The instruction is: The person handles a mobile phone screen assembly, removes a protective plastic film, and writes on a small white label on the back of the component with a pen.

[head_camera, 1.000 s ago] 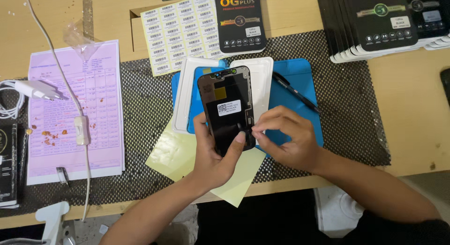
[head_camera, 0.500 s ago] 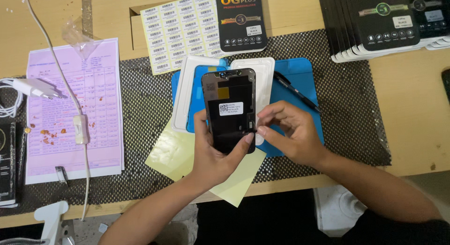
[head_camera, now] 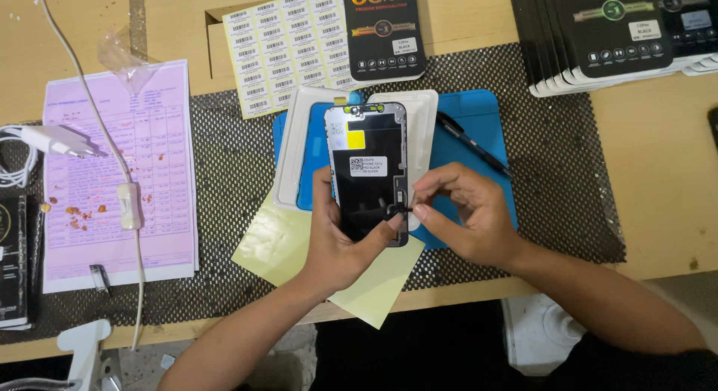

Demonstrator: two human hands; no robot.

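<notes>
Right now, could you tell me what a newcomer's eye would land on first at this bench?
First, the black phone screen panel held back-side up at the centre, over a blue mat. The left hand grips its lower end while the right hand pinches at its lower right edge. Next come the pink form at left, the barcode label sheet above, and the stack of black boxes at top right.

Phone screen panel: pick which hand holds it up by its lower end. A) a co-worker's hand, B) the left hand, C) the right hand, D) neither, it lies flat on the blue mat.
B: the left hand wraps the lower end of the phone screen panel, thumb across its bottom corner, while the right hand only pinches at a small part on its right edge.
</notes>
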